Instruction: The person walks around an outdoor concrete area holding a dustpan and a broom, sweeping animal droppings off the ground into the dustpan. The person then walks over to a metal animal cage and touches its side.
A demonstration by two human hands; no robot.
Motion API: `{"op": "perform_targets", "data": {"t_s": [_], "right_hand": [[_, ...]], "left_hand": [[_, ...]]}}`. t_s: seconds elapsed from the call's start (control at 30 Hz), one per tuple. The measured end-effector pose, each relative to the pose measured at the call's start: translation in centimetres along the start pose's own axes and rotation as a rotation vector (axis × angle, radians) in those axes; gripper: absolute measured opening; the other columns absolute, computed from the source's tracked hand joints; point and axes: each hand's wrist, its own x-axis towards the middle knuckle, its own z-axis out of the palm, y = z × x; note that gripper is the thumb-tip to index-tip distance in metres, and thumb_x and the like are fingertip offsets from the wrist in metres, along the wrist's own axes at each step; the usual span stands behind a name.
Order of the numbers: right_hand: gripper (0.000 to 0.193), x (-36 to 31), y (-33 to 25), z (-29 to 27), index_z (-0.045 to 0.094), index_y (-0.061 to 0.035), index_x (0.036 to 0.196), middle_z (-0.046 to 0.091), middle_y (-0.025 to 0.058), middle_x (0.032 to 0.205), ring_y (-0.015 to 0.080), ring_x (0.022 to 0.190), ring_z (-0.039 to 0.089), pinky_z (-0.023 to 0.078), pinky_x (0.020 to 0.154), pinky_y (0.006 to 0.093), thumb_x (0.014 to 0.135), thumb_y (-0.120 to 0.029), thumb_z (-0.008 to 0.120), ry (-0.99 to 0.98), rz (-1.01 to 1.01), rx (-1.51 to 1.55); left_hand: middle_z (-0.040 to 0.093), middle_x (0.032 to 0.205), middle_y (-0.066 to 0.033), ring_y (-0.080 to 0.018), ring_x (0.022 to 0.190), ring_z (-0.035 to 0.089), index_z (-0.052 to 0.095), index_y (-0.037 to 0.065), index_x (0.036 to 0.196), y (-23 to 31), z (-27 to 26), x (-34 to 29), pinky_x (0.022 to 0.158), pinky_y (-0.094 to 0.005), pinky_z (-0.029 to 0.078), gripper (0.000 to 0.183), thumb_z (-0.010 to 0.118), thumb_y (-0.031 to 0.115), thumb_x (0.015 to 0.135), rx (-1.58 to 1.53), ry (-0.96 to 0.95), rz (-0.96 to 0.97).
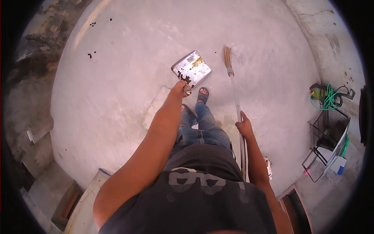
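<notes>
I'm looking down at a pale grey, stained concrete floor point(117, 97). Small dark droppings lie scattered on it at the upper left point(90, 55) and further up point(92, 24). The straw-coloured bristle head of a long-handled broom point(227, 58) rests on it. Near the right wall sit a coiled green hose point(328, 97) and a black wire rack point(327, 144). My sandalled foot point(202, 94) stands on it too.
</notes>
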Motion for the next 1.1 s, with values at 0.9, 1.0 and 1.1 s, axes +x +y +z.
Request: {"op": "perform_targets", "data": {"t_s": [0.9,1.0,1.1], "right_hand": [[0.073,-8.6,-16.0,-3.4,0.033,-0.0046,0.131,0.046,0.0023,0.056,0.0112,0.047,0.042,0.035,0.047,0.0228,0.06,-0.004,0.049,-0.221,0.089,0.08],[0.073,-8.5,-18.5,-2.6,0.031,-0.002,0.131,0.046,0.0022,0.056,0.011,0.047,0.042,0.035,0.046,0.0225,0.06,-0.004,0.048,-0.144,0.005,-0.005],[0.075,-5.0,-19.8,-0.3,0.028,0.004,0.131,0.047,0.0037,0.057,0.0118,0.048,0.044,0.037,0.046,0.024,0.059,-0.005,0.049,-0.026,-0.039,-0.017]], "left_hand": [[0.039,0.044,0.0008,-0.0116,0.037,0.042,0.037,0.011,0.051,6.5,-9.4,-3.0,0.037,-0.0246,0.039,0.031,0.041,0.017,0.081,0.191,-0.264,-0.078],[0.039,0.045,0.0033,-0.0082,0.039,0.041,0.037,0.013,0.053,5.9,-16.0,-4.5,0.037,-0.0228,0.037,0.032,0.042,0.021,0.083,0.031,-0.305,-0.251],[0.038,0.045,0.0008,-0.01,0.037,0.04,0.036,0.011,0.056,7.4,-19.1,-6.8,0.037,-0.0271,0.038,0.029,0.039,0.02,0.083,-0.134,-0.332,-0.378]]}}
